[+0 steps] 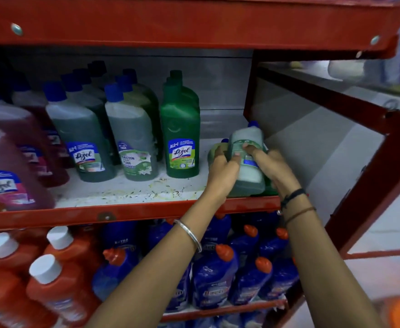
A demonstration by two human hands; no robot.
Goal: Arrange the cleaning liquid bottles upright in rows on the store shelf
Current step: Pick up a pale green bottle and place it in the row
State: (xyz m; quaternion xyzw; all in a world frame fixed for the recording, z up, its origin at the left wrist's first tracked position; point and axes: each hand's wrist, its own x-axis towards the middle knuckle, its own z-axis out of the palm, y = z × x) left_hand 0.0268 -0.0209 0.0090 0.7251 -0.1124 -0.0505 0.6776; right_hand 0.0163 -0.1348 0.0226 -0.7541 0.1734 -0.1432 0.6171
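Observation:
A pale green cleaning bottle with a blue cap lies tilted on top of other green bottles at the right end of the white middle shelf. My left hand grips its left side and my right hand grips its right side, fingers over the label. To the left, green bottles stand upright in rows: a dark green Lizol bottle, a grey-green one and another Lizol bottle. Pink bottles stand at the far left.
A red shelf lip runs under my wrists and a red upper shelf hangs low overhead. A red side frame closes the right end. On the lower shelf stand orange bottles and blue bottles.

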